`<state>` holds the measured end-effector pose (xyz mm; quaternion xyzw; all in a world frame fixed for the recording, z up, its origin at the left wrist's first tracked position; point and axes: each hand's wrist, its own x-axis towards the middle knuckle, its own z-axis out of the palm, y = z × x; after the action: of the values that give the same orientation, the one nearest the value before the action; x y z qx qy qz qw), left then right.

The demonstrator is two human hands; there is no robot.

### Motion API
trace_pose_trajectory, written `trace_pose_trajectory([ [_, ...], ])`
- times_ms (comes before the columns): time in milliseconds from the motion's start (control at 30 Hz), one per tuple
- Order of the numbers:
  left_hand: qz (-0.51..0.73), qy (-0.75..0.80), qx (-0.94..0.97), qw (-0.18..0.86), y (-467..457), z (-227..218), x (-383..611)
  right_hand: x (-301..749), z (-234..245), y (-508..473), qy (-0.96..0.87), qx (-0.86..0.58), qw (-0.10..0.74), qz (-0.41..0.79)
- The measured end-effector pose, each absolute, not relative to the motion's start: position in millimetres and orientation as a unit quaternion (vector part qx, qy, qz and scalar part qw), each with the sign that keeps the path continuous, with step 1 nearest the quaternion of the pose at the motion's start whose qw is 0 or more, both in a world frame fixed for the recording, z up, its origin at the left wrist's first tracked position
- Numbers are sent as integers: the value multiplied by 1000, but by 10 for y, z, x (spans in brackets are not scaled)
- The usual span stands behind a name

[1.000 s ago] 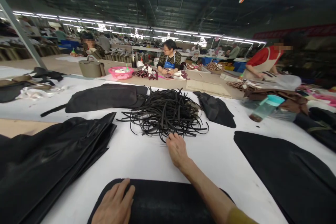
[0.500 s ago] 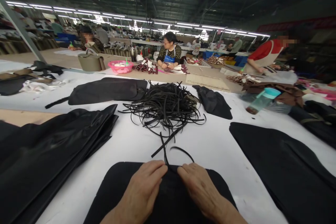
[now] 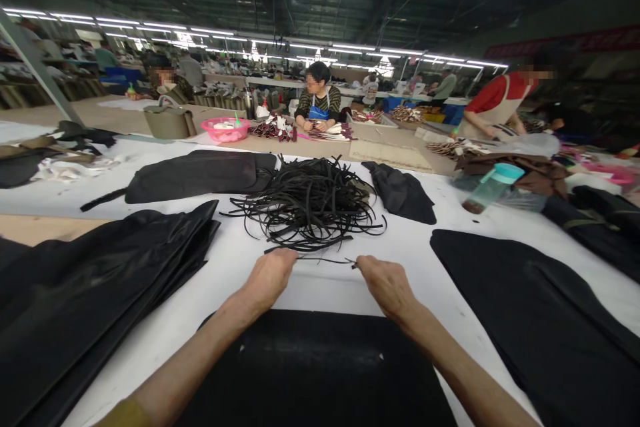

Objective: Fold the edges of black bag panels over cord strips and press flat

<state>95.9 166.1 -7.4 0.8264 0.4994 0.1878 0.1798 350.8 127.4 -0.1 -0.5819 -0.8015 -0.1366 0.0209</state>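
My left hand (image 3: pixel 273 275) is closed, its fingers pinched around a thin black strip (image 3: pixel 325 261). The strip runs across to my right hand (image 3: pixel 386 281), also closed, where a short dark end pokes out at the fingertips. Both hands are above the white table surface, just in front of a tangled heap of black strips (image 3: pixel 315 203). Nearer to me, beneath my forearms, a black panel (image 3: pixel 320 367) with rounded corners lies flat; two small pale marks show on it.
Stacked black sheets (image 3: pixel 100 293) lie at the left, and another black panel (image 3: pixel 530 307) at the right. Behind the heap are more black pieces (image 3: pixel 190 177). A teal-lidded jug (image 3: pixel 493 188) stands at the right, tilted in view. Co-workers (image 3: pixel 320 100) sit or stand across the table.
Both hands have left the far edge of the black panel and moved forward and apart, toward the heap. A strip is now stretched between them, and the panel's top is uncovered.
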Motion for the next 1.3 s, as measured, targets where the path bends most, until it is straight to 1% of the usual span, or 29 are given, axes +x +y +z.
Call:
trace_pose_trajectory([
  [167, 243, 562, 776, 153, 1596, 91, 640, 3776, -23, 1654, -757, -628, 38, -175],
  [300, 274, 590, 742, 163, 1353, 199, 457, 3611, -70, 1607, -772, -608, 58, -179],
  [367, 285, 616, 720, 145, 1263, 191, 358, 3416, -89, 1449, -802, -572, 80, -151],
  [533, 302, 642, 703, 59, 1178, 87, 163, 2859, -149, 1025, -862, -482, 154, -22],
  [600, 319, 623, 714, 23, 1151, 96, 128, 2684, -195, 978, -872, -465, 155, 10],
  [667, 363, 600, 713, 12, 1105, 158, 102, 2550, -243, 1024, -879, -456, 135, 35],
  [733, 398, 596, 694, 71, 1042, 254, 76, 2448, -277, 1141, -880, -459, 104, 65],
  [833, 413, 616, 626, 240, 930, 390, 38, 2341, -293, 1386, -872, -472, 75, 103],
  [900, 431, 622, 574, 313, 856, 443, 3, 2301, -293, 1560, -865, -483, 74, 115],
  [1033, 493, 623, 491, 357, 706, 495, -118, 2298, -300, 1833, -834, -530, 77, 135],
  [1133, 532, 621, 419, 394, 563, 533, -161, 2304, -261, 1831, -814, -555, 76, 152],
  [1233, 518, 610, 366, 475, 407, 501, -48, 2261, -100, 1555, -809, -557, 88, 166],
  [1300, 480, 585, 350, 552, 316, 410, 107, 2215, 64, 1247, -807, -534, 129, 217],
])
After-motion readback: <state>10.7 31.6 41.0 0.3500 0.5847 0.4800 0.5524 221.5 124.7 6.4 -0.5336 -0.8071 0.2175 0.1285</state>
